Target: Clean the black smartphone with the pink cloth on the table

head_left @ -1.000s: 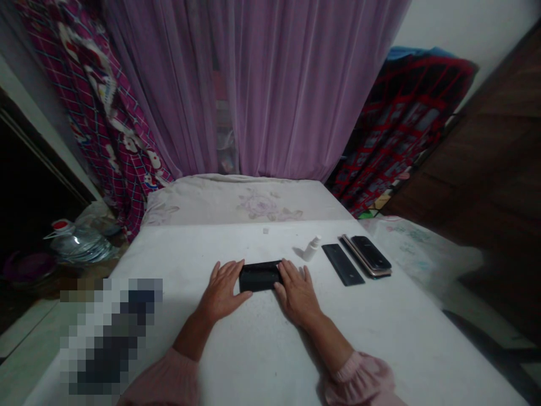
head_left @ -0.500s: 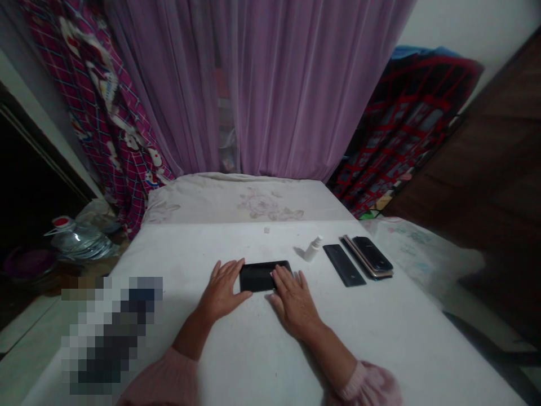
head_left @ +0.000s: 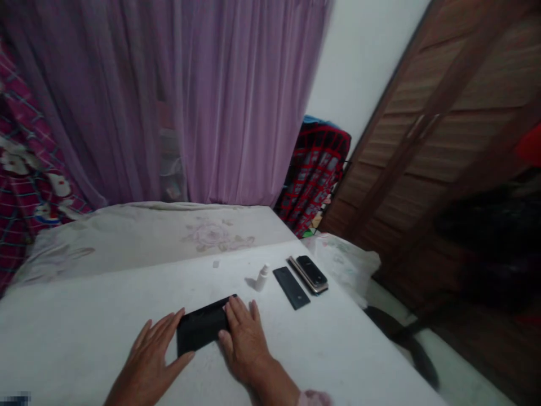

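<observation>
A black smartphone (head_left: 202, 327) lies face up on the white tabletop in front of me, set at a slant. My left hand (head_left: 154, 352) grips its left end, with the thumb at the near corner and fingertips at the far corner. On the phone's right part rest the fingers of my right hand (head_left: 245, 338), stretched out flat, the thumb apart from them at the near edge. A tiny pale spot shows by the right fingertips; whether it is a nail or something under them, I cannot tell.
A small white spray bottle (head_left: 262, 277) stands beyond my right hand. To its right lie a dark flat phone or back panel (head_left: 291, 288) and a stack of phones (head_left: 311, 272). A small pale square (head_left: 216, 264) lies farther back. A brown wardrobe (head_left: 393, 152) stands at the right.
My view has swung to the right, so the phone and hands appear lower and farther left, the phone more slanted. Both hands keep about the same place on the phone.
</observation>
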Demonstrator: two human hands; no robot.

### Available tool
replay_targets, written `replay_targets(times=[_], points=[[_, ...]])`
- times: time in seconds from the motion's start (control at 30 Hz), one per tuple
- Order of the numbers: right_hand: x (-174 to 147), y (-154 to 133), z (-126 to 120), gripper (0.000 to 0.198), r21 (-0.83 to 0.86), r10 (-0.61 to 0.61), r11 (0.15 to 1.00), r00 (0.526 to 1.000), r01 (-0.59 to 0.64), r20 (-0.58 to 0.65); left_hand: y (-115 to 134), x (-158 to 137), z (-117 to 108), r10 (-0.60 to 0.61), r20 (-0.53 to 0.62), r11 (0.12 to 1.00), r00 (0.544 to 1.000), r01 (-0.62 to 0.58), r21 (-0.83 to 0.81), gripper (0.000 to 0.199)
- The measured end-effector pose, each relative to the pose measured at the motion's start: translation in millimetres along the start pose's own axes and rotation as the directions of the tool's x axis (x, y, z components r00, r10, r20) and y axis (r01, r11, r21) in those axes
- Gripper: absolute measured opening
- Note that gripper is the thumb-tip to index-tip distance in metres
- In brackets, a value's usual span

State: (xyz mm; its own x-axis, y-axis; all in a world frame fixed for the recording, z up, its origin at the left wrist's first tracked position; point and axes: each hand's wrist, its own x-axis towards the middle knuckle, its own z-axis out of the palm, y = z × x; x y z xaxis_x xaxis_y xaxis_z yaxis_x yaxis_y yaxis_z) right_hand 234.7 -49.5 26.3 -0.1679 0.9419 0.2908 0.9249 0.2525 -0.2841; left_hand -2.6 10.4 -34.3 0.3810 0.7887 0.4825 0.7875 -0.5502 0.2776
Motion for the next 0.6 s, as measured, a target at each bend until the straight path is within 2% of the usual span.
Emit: replay_targets(times=[0.13, 0.3, 0.4, 0.5, 0.6], points=[[2.3, 0.7, 6.2, 0.050, -0.014, 0.008, 1.000, 1.000, -0.009, -0.025, 1.1, -1.4, 4.3, -0.007, -0.038, 1.000, 0.999, 0.006, -0.019, 0.089], [16.7, -2.6, 24.3, 0.046, -0.028, 0.015, 0.999, 0.998, -0.017, -0.058, 17.9, -1.2, -16.3, -0.025, 0.065, 0.999, 0.998, 0.027, -0.023, 0.091], [25.6, -21.6, 29.3, 0.046, 0.014, -0.115, 0.993, 0.993, 0.116, -0.011, 24.9, 3.4, -28.4, -0.088, 0.157, 0.993, 0.984, 0.099, -0.065, 0.088], [18.7, -40.7, 26.8, 0.049, 0.057, -0.232, 0.972, 0.972, 0.229, 0.040, 29.4, 6.1, -35.3, -0.116, 0.225, 0.985, 0.967, 0.141, -0.097, 0.090], [1.0, -36.6, 20.2, 0.051, 0.061, -0.308, 0.951, 0.948, 0.304, 0.080, 30.9, 7.4, -37.1, -0.122, 0.236, 0.982, 0.964, 0.152, -0.114, 0.092]])
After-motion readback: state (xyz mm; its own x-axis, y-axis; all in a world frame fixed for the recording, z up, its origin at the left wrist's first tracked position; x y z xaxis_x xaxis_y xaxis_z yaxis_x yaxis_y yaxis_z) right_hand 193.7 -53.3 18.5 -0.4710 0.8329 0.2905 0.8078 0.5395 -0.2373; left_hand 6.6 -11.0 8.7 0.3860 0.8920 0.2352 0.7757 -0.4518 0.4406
